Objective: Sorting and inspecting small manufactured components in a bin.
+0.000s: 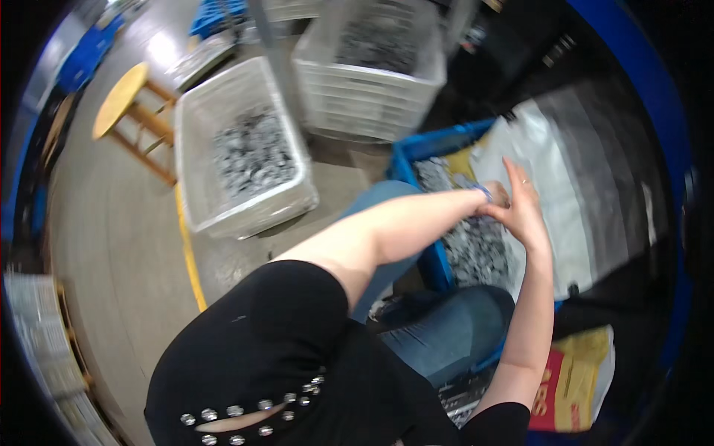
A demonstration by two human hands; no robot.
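Observation:
My left hand [497, 194] is over a blue bin [442, 266] of small grey parts [477, 251], wrist bent downward. A bluish band [484, 192] circles that wrist. Its fingers are mostly hidden, so whether they hold anything does not show. Close against it is my right hand [525, 211], fingers stretched out and thumb apart, wearing a ring. Nothing shows in its grip. The thumb overlaps the left hand's edge. A white sheet [554, 215] lies along the bin's right side, beneath the right hand. Something yellow [461, 165] shows at the bin's far end.
A white tub [195, 156] of grey pieces stands to my left, beside a wooden stool [123, 97]. More stacked white tubs [364, 100] rise beyond. A yellow and red sack [569, 379] lies at lower right. My knees [454, 331] press close to the blue bin.

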